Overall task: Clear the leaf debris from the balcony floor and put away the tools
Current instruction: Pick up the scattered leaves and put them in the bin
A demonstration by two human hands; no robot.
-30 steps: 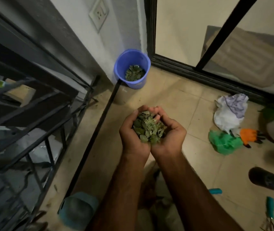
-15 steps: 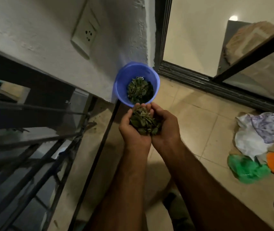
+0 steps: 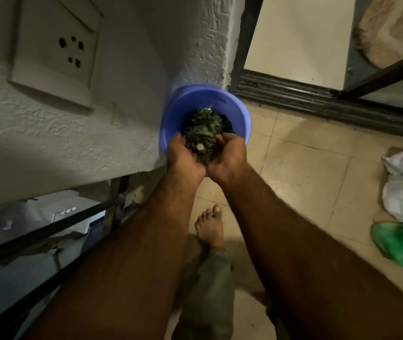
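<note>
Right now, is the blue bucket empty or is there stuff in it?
Not empty: dark green leaves lie inside the blue bucket, past the held handful.

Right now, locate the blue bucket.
In the head view the blue bucket sits mid-frame on the floor against the wall corner, left of the door track; the left hand and right hand cup leaves over its near rim.

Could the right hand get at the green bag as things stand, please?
Probably not yet: the right hand and left hand together cup leaves over the blue bucket; the green bag lies apart on the floor.
</note>
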